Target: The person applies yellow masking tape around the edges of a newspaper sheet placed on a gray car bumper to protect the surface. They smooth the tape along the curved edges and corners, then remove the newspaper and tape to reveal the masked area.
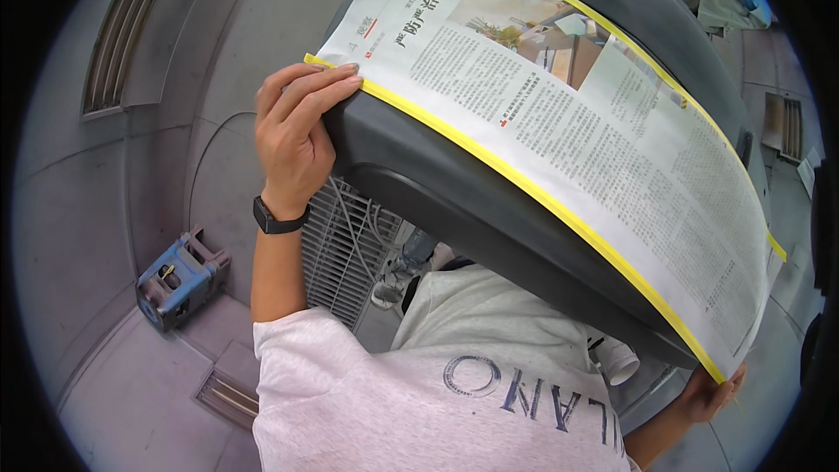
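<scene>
A newspaper sheet (559,114) lies over a large curved dark grey panel (437,179), its long edges lined with yellow masking tape (524,183). My left hand (297,127), a black watch at its wrist, presses closed fingertips on the tape at the sheet's near left corner. The thumb there is mostly hidden. At the lower right end of the same tape strip, my right hand (712,392) has its fingers bent round the tape and the paper's corner. Part of that hand is hidden behind the paper and panel.
On the floor at left stands a worn blue and grey box-shaped item (182,280). A metal grating (341,245) shows beneath the panel. Grey walls carry slatted vents (125,39). A white cylindrical item (617,360) is under the panel, close to my right arm.
</scene>
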`<state>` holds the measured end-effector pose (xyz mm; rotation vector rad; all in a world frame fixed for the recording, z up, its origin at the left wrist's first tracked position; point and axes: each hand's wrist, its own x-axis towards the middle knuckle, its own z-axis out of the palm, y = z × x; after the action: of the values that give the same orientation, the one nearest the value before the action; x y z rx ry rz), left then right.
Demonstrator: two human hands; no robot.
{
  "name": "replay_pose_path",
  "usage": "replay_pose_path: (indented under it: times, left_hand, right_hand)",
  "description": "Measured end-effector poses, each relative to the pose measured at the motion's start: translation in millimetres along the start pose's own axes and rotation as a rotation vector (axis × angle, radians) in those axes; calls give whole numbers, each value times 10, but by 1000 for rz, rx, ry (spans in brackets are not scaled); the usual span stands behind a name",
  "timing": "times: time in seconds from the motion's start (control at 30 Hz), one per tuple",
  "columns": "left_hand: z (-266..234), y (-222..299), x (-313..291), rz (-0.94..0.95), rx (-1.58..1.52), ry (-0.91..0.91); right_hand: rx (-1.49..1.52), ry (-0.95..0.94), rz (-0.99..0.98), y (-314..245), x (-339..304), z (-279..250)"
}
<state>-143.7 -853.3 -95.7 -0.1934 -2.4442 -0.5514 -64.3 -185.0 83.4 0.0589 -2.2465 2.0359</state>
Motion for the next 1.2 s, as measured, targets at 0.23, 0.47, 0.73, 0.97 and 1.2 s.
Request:
replay_pose_path:
  times: [0.23,0.47,0.73,0.97,1.2]
  left_hand:
    - [-11,-15,-12,7,14,-16]
    - [-45,13,63,39,-5,-26]
    - [-98,157,52,56,-89,-128]
    - [-87,185,22,1,-120,-137]
    - [-188,247,41,9,-96,-207]
  right_hand:
    - [-23,-8,31,93,-83,-25]
    - [-52,-20,36,61,-24,-34]
    - [-19,18,38,291,110,-96]
    - [0,22,-22,165,428,-269]
    - [-67,25,58,288,535,-331]
